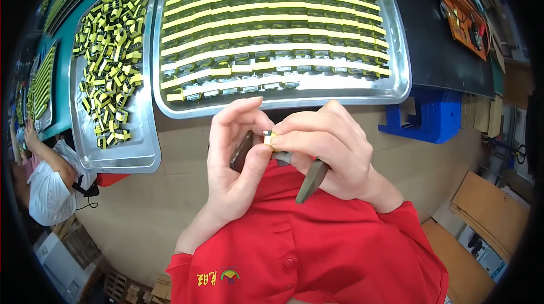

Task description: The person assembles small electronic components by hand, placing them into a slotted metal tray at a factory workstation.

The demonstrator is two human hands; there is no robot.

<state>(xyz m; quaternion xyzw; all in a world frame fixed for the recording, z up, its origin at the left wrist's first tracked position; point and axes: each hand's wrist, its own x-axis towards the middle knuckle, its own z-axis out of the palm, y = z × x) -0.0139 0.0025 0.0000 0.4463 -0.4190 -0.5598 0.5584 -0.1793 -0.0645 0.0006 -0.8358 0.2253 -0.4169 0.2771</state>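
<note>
A smooth beige floor (170,202) spreads below a worktop (442,60), green at upper left and black at upper right; flat brown boards (490,213) lie at lower right, a slatted wooden pallet (115,285) at lower left.

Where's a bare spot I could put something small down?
On the black tabletop, between the big tray and the orange case. Also inside the big tray, right of its short bottom row. It's crowded in the narrow tray, where a heap lies, and along the big tray's long rows. The left hand and right hand crowd its near edge.
</note>
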